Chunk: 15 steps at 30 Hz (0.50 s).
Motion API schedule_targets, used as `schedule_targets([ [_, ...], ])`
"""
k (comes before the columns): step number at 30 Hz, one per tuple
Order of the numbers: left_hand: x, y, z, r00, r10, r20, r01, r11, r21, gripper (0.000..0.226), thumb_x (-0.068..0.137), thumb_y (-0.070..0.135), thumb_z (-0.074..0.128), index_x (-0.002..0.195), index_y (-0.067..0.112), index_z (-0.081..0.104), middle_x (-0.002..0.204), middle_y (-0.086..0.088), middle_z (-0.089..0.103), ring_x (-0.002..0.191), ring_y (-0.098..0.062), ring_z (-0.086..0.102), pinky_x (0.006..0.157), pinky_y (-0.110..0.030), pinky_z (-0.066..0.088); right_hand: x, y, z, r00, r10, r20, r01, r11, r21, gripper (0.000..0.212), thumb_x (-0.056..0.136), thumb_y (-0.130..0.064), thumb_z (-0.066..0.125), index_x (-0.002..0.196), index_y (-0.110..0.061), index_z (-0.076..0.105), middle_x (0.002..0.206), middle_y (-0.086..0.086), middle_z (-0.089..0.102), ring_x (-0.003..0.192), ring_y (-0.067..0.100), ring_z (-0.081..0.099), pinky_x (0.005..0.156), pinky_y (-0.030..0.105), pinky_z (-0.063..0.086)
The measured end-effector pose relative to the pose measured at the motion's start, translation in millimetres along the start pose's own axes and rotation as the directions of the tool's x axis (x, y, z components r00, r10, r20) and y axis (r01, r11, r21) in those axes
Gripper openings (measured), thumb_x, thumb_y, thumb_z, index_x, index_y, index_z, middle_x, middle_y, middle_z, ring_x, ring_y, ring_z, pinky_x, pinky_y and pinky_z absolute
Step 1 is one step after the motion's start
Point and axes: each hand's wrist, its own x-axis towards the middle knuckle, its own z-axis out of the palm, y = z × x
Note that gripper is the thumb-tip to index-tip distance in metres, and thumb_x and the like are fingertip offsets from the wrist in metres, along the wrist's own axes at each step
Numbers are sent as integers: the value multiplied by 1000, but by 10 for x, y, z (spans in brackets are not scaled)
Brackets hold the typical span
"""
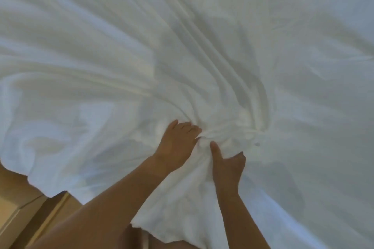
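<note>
Two bare hands meet low in the middle of the view, both gripping a white sheet. The left hand lies knuckles up, its fingers curled down into a bunch of cloth and pinching it. The right hand, just beside it and nearly touching, holds the same bunch from the other side, with the thumb pointing straight up along the cloth and the other fingers curled round behind the folds. Between the hands the fabric is gathered into a tight, crumpled knot. From that knot long soft creases fan outward and curve away across the sheet, deep near the hands and shallow farther off. The cloth looks thin, smooth and matte, plain white with grey-blue shadows in its folds. It fills nearly the whole view. Its loose wavy edge runs along the lower left, where a wood-toned floor with paler straight strips shows beneath it.
</note>
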Motion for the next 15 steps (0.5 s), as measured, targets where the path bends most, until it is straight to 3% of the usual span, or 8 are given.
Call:
schedule_targets([
  [2, -98, -24, -24, 988, -151, -24, 143, 969, -202, 30, 101, 33, 35, 93, 17, 60, 78, -2, 65, 78, -29, 62, 71, -34, 42, -41, -29, 135, 998, -22, 59, 29, 993, -115, 39, 90, -32, 60, 109, 3, 57, 104, 13, 61, 104, 31, 57, 92, 37, 45],
  [3, -158, -45, -20, 974, -205, -102, 172, 950, -262, 31, 101, 34, 33, 80, 18, 50, 60, 5, 53, 61, -28, 55, 60, -33, 35, -13, -84, 170, 995, -59, 84, 71, 987, -144, 32, 96, -30, 51, 99, 1, 56, 97, 11, 60, 99, 31, 57, 86, 32, 43],
  [5, -287, -58, 0, 947, -273, -170, 217, 933, -288, 32, 101, 35, 33, 74, 19, 39, 52, 8, 36, 54, -22, 42, 58, -31, 26, 108, -171, 86, 978, -198, 67, 207, 958, -199, 31, 100, -25, 42, 100, 2, 57, 100, 19, 61, 101, 34, 57, 84, 31, 38],
  [7, -414, 18, 65, 967, -255, -29, 241, 940, -241, 32, 102, 36, 30, 86, 17, 50, 71, 4, 53, 73, -21, 52, 67, -33, 33, 271, -64, -302, 960, -277, -34, 257, 924, -282, 34, 100, -21, 41, 100, 9, 56, 105, 31, 60, 103, 41, 55, 83, 34, 32],
  [8, -488, 77, 146, 981, -190, 34, 193, 964, -185, 31, 102, 36, 29, 105, 18, 55, 98, -1, 61, 96, -22, 55, 82, -33, 37, 301, 68, -570, 959, -274, -76, 233, 910, -342, 35, 101, -22, 40, 94, 10, 55, 104, 33, 59, 103, 44, 54, 80, 35, 30],
  [10, -695, 238, 362, 991, -37, 128, 54, 989, -136, 48, 101, 41, 31, 143, 19, 34, 149, -4, 33, 139, -20, 25, 113, -35, 13, 252, 406, -1025, 976, -194, -97, 132, 886, -445, 37, 100, -29, 41, 84, 3, 49, 97, 33, 58, 99, 46, 54, 74, 36, 29],
  [12, -928, 371, 540, 985, -29, 170, 54, 988, -145, 70, 95, 54, 35, 151, 18, 13, 159, -2, 6, 146, -18, -2, 115, -41, -6, 110, 640, -1163, 988, -132, -80, 78, 878, -473, 40, 97, -37, 46, 88, 3, 47, 94, 30, 57, 96, 45, 55, 75, 39, 34],
  [15, -1318, 367, 899, 956, -130, 261, 136, 991, -3, 77, 93, 57, 39, 151, 17, 10, 159, -3, 1, 146, -22, -4, 114, -48, -9, -177, 783, -980, 980, -200, -19, 172, 886, -431, 46, 90, -28, 61, 108, 12, 48, 107, 28, 55, 105, 42, 53, 90, 46, 41],
])
